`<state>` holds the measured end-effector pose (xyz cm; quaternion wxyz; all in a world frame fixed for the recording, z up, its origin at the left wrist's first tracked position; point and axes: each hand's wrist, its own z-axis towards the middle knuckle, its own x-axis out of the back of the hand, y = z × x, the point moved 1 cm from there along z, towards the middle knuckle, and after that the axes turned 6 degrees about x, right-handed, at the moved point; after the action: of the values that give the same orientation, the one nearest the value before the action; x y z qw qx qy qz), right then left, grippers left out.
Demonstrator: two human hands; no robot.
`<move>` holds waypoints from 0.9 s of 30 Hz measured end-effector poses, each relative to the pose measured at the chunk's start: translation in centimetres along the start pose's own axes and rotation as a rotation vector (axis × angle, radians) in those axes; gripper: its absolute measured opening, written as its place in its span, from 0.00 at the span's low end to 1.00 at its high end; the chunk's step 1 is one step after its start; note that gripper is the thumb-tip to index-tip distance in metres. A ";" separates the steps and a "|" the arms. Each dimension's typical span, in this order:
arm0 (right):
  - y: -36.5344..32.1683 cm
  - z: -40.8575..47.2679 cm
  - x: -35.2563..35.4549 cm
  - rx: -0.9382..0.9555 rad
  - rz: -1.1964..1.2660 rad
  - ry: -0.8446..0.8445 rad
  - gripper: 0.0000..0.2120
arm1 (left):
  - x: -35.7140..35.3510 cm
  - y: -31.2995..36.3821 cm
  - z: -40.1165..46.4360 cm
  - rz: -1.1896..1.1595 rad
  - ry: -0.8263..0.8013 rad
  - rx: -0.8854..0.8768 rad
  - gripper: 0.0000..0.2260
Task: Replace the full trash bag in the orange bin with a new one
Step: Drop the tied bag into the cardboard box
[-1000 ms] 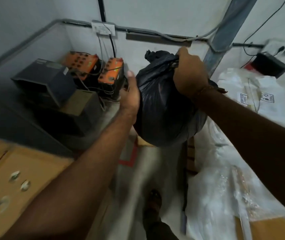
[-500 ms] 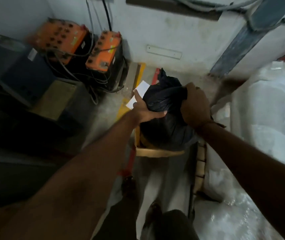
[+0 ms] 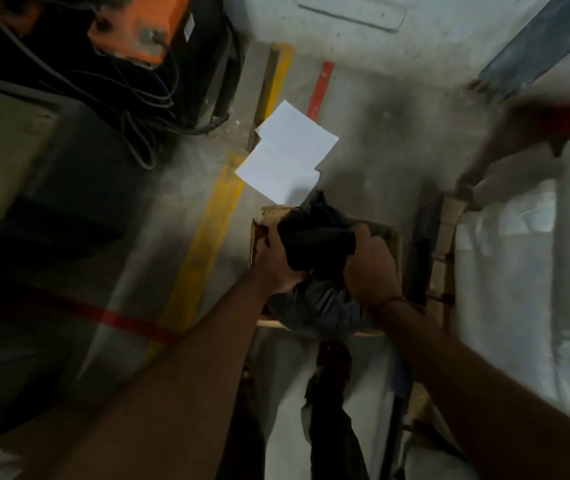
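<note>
Bag (image 3: 314,299) sits in box (image 3: 255,237), paper (image 3: 285,157) behind it.

The full black trash bag (image 3: 314,299) is sitting in an open cardboard box (image 3: 389,237) on the floor, its bunched, knotted top (image 3: 314,233) sticking up, crinkled and glossy, filling the box.

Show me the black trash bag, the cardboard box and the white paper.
black trash bag (image 3: 314,299), head view, crinkled side below both hands.
cardboard box (image 3: 255,237), head view, left wall.
white paper (image 3: 285,154), head view, sheet's middle.
</note>
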<state>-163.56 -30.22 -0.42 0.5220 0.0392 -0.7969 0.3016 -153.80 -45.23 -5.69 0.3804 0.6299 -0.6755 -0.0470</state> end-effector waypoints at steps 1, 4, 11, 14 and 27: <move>0.9 0.6 -1.0 -0.016 -0.001 -0.014 0.16 | -1.2 -0.8 1.2 0.000 0.020 -0.004 0.64; 3.4 2.0 -3.5 -0.067 -0.023 -0.030 0.17 | -4.0 -2.6 4.3 -0.032 0.046 0.012 0.57; 6.6 2.6 -6.3 -0.119 -0.050 0.166 0.13 | -7.0 -1.3 5.5 -0.032 0.086 -0.114 0.39; 6.6 3.8 -6.7 -0.094 -0.003 0.280 0.14 | -7.2 -0.7 6.3 -0.032 0.146 -0.188 0.34; 7.6 5.1 -10.3 -0.027 0.075 0.247 0.22 | -8.8 -3.7 9.5 0.204 0.268 -0.292 0.26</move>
<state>-165.86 -29.30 -13.95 0.6052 -0.0350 -0.7313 0.3126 -156.99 -42.11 -18.42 0.5566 0.4973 -0.6652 -0.0216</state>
